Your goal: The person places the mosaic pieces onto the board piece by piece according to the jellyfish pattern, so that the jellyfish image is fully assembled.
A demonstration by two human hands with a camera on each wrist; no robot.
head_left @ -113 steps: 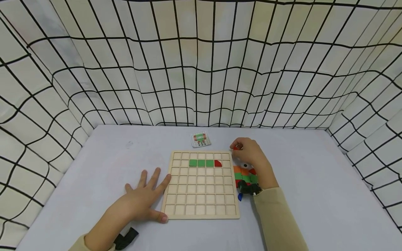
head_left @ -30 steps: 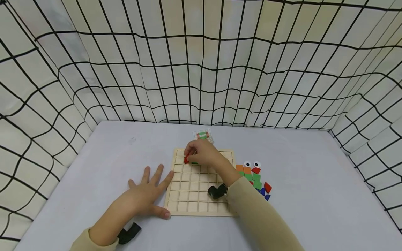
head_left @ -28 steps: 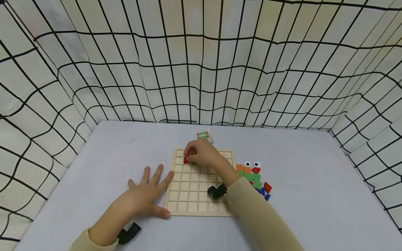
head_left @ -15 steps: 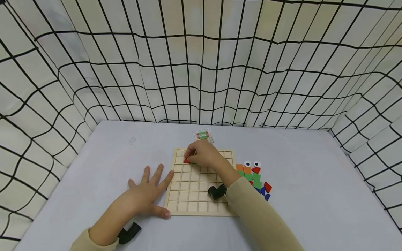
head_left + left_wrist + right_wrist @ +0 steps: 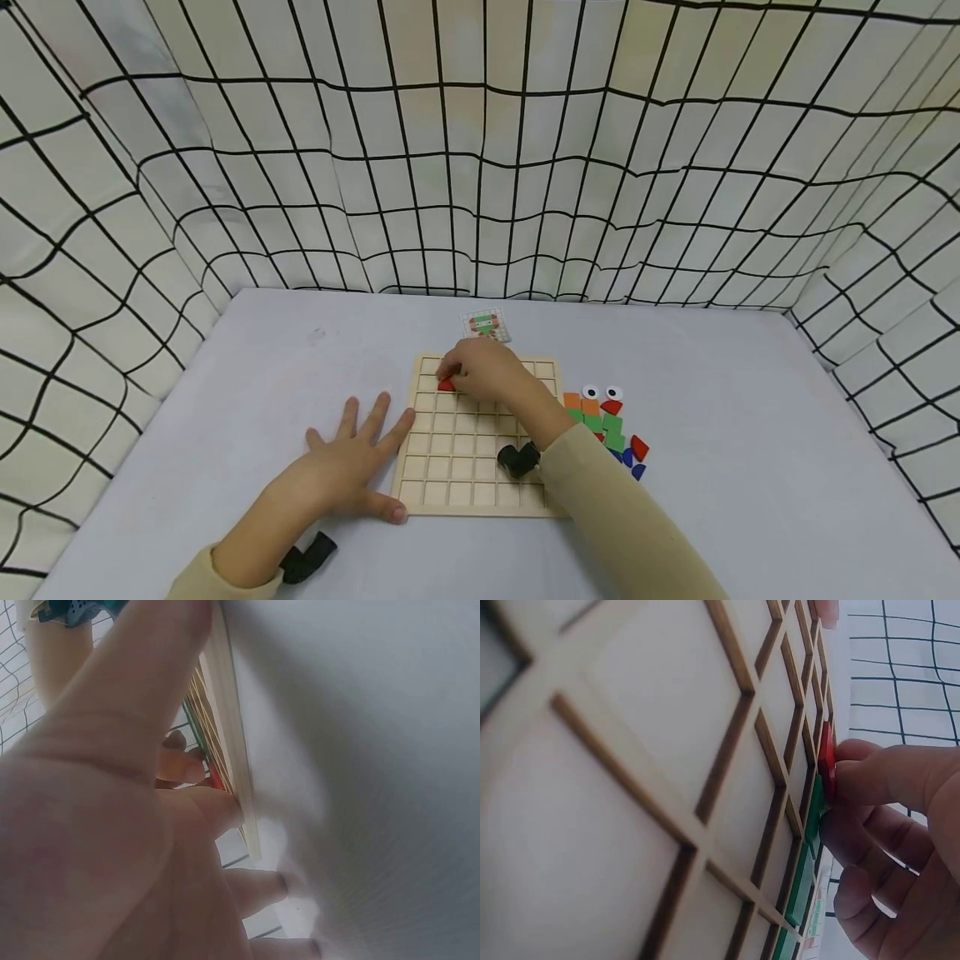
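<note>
A wooden grid board (image 5: 483, 511) lies in the middle of the white table. My left hand (image 5: 330, 475) has its fingers spread beside it, thumb and index fingertip at the board's left edge. Over the upper rows, my right hand (image 5: 491, 371) pinches a red quarter-circle tile (image 5: 446, 385) with thumb and fingertips. The right wrist view has this tile at its cell, at the end of a row of green square tiles (image 5: 801, 889). From the head camera, the right hand covers most of that row.
A small pattern card (image 5: 486, 323) lies behind the board. Loose tiles, among them green squares (image 5: 613, 442), orange squares (image 5: 590, 407), a red quarter-circle (image 5: 639, 447), blue pieces (image 5: 638, 472) and two eye discs (image 5: 614, 392), lie at its right. Black netting (image 5: 480, 158) hangs before the white walls.
My right hand has come from the right of the board to its upper left with the red quarter-circle tile. There the tile has tipped down flatter. The left hand stays at the board's edge.
</note>
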